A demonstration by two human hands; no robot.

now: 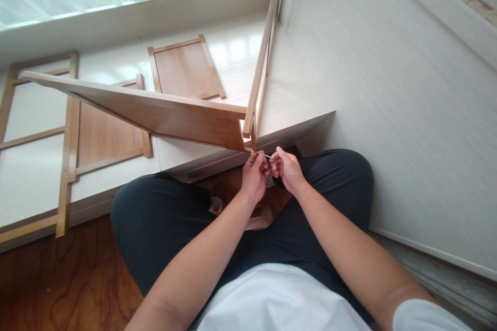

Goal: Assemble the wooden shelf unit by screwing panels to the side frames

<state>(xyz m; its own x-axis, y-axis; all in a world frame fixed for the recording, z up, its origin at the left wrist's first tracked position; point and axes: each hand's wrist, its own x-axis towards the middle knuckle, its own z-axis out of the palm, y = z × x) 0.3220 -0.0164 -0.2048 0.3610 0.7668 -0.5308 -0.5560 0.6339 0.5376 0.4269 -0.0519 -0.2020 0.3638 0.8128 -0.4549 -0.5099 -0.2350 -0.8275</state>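
L hand (254, 176) is pinching w/ thumb + fingers at the near lower end of the upright wooden frame (262, 57); its grip is closing tightly there, gap nearly nil. R hand (286, 168) is holding a thin metal rod (267, 155) btwn thumb + fingertips, other fingers curling in; that grip is also closed. Rod is bridging the two hands, its L end pointing at the wood; can't tell if it's touching L fingers or sitting in a hole. Frame is leaning up & away, far end near the wall corner. A long wooden panel (174, 114) is meeting it at the near corner, just above the hands, & extending L over the white surface (291, 83). Two smaller panels, i.e. far panel (184, 70) & near panel (111, 129), are lying flat, w/ a ladder-type frame (68, 160) resting at far L.
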